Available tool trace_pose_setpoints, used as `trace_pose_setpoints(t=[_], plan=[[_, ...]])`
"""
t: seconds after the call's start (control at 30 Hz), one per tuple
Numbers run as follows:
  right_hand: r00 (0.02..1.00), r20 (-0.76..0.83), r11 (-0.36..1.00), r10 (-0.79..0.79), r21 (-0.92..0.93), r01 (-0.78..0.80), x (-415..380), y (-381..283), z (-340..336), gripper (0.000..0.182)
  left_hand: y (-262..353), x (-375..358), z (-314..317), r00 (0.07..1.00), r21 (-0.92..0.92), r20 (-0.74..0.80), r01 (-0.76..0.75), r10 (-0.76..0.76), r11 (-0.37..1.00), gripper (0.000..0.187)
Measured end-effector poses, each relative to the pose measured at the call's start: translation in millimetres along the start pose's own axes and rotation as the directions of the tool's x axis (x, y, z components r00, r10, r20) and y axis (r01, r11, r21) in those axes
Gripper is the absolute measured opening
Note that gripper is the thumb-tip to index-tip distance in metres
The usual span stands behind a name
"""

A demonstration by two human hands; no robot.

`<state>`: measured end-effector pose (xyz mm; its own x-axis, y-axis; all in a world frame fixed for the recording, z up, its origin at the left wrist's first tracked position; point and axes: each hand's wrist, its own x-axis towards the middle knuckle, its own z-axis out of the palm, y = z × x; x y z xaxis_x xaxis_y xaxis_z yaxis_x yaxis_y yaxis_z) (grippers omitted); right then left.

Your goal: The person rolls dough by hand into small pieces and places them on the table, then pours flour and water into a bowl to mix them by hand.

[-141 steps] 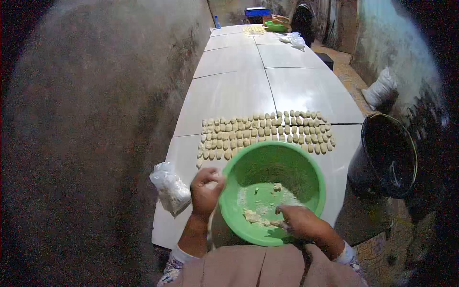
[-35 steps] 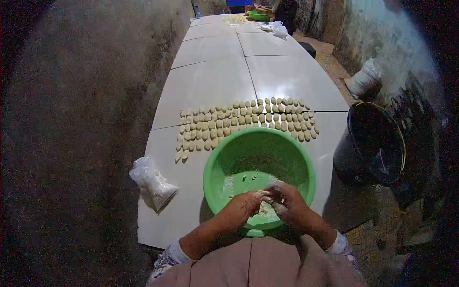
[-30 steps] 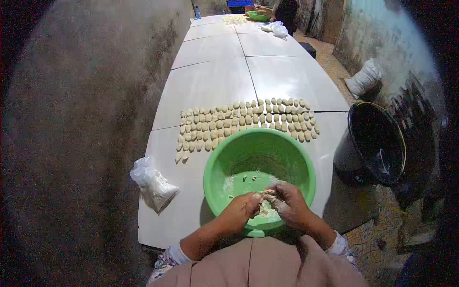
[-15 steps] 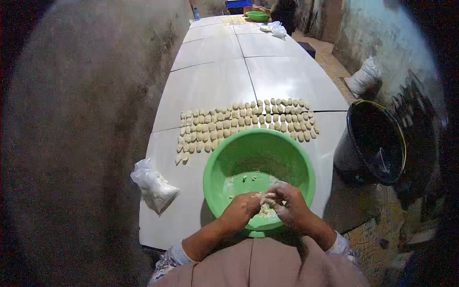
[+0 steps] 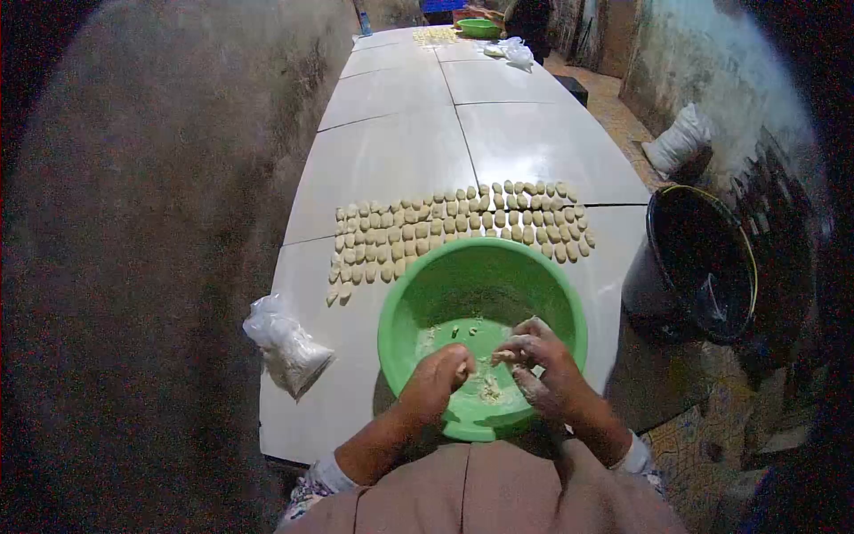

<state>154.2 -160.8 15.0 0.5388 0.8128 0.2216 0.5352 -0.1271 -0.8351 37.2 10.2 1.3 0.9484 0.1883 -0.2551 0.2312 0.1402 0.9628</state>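
My left hand (image 5: 434, 381) is over the near left part of a green plastic basin (image 5: 574, 311), its fingers curled closed. Whatever may be inside that fist is hidden. Opposite it, above the basin's right side, my right hand (image 5: 544, 369) has its floury fingers bent and spread apart, with nothing visible between them. White flour and dough crumbs (image 5: 490, 389) lie on the basin's floor below the hands, with a few small bits farther in. Just beyond the basin, rows of small oval dough pieces (image 5: 458, 210) cover part of the white table (image 5: 382, 165).
A plastic bag of white powder (image 5: 289, 351) rests at the table's left edge. On the right stands a dark bucket (image 5: 698, 267), with a white sack (image 5: 680, 138) by the wall. At the far end are another green basin (image 5: 480, 28) and a person in dark clothing (image 5: 531, 25).
My hands were together over the basin and have now moved apart, the left one leftward and the right one slightly rightward. The fingers of my right hand have spread.
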Motion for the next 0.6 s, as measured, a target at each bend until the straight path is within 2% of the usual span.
trace_pose_setpoints(t=[0.03,0.07,0.1,0.13,0.17,0.2,0.23,0.27,0.3,0.37,0.4,0.43,0.47,0.5,0.53,0.57,0.6], plan=[[1.000,0.001,1.000,0.002,0.002,-0.002,-1,1,-1,0.026,0,-1,-4,0.999,0.060,-0.017,-0.030,0.031,0.998,0.038],[0.999,0.037,0.998,0.035,-0.051,-0.033,-3,3,-2,0.030,2,-1,-5,0.992,0.040,-0.063,0.110,-0.108,0.993,0.049],[0.995,0.072,0.992,0.070,-0.106,-0.062,-4,5,-3,0.034,-1,-2,-5,0.992,0.039,-0.064,0.114,-0.112,0.993,0.049],[0.989,0.142,0.992,0.045,-0.126,-0.027,-4,9,-4,0.040,-6,-3,-7,0.996,0.144,-0.074,-0.039,0.050,0.989,0.052],[0.989,0.142,0.992,0.044,-0.126,-0.026,-4,10,-2,0.040,-12,-2,-10,0.975,0.249,-0.066,-0.191,0.213,0.950,0.056],[0.962,0.210,0.978,0.173,-0.152,-0.143,-4,8,0,0.043,-17,5,-15,0.995,0.008,-0.024,-0.094,0.094,0.996,0.053],[0.914,0.273,0.949,0.299,-0.185,-0.255,-1,1,2,0.046,-21,7,-14,0.995,0.008,-0.024,-0.094,0.095,0.995,0.053],[0.810,0.342,0.868,0.475,-0.332,-0.369,3,-8,0,0.050,-25,9,-12,0.988,-0.063,-0.058,-0.145,0.142,0.987,0.049],[0.809,0.342,0.867,0.477,-0.332,-0.370,0,-5,-1,0.050,-21,10,-9,0.978,-0.132,-0.094,-0.197,0.185,0.971,0.046],[0.939,0.248,0.926,0.239,-0.348,-0.144,-11,7,-2,0.049,-9,7,-7,0.983,-0.186,-0.058,-0.181,0.173,0.966,0.039],[0.980,0.152,0.936,0.132,-0.345,-0.073,-11,11,-2,0.045,-4,7,-4,0.992,-0.190,-0.057,-0.119,0.110,0.975,0.037],[0.979,0.153,0.936,0.133,-0.345,-0.073,-10,12,-3,0.045,-3,7,-2,0.997,-0.193,-0.056,-0.057,0.047,0.979,0.036],[0.980,0.130,0.937,0.147,-0.335,-0.096,-6,10,-6,0.043,-10,10,-2,0.998,-0.285,-0.061,0.000,-0.018,0.958,0.031],[0.981,0.108,0.939,0.161,-0.324,-0.118,-3,7,-8,0.040,-6,8,-1,0.998,-0.286,-0.061,-0.001,-0.017,0.958,0.031],[0.990,0.065,0.965,0.126,-0.240,-0.107,-2,-3,-10,0.035,1,4,0,0.996,-0.383,-0.021,0.073,-0.088,0.921,0.028],[0.990,0.065,0.965,0.125,-0.241,-0.106,0,-5,-9,0.035,6,1,0,0.988,-0.473,0.026,0.148,-0.154,0.869,0.026],[0.995,0.055,0.978,0.078,-0.196,-0.066,1,-5,-8,0.034,-11,8,-8,0.979,-0.574,0.142,0.200,-0.145,0.794,0.021]])
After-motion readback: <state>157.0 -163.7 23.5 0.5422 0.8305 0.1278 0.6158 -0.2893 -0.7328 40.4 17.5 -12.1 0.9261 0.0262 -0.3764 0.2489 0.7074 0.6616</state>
